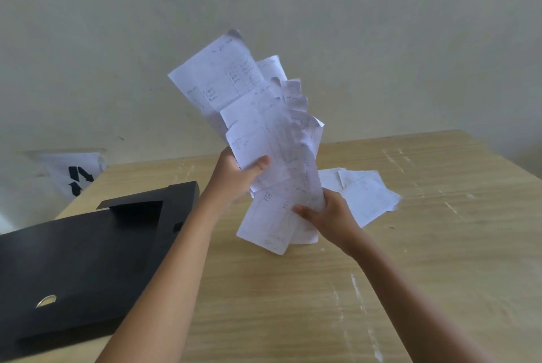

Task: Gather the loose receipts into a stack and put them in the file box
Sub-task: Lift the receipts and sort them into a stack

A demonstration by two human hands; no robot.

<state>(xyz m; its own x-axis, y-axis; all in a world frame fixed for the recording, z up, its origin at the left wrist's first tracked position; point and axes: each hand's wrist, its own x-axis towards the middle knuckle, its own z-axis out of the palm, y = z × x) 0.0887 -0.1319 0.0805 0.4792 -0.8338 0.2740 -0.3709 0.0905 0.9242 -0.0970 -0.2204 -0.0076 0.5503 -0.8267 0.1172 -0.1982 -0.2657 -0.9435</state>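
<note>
Plain pale wall backs a light wooden worktop (381,289), where a person holds a ragged sheaf of receipts (264,134) upright above the surface. Their left hand (237,172) grips the sheaf near its middle, thumb pressed across the front sheet, while the right hand (325,213) pinches the lower sheets from the right side. The papers fan out unevenly, edges far from squared. A few loose receipts (363,195) lie flat on the worktop just behind the right hand, ungathered. The black file box (73,269) lies to the left, apparently closed. Gathering looks mid-way; next, the remaining sheets likely need picking up, the bundle tapping square, and the box opening.
</note>
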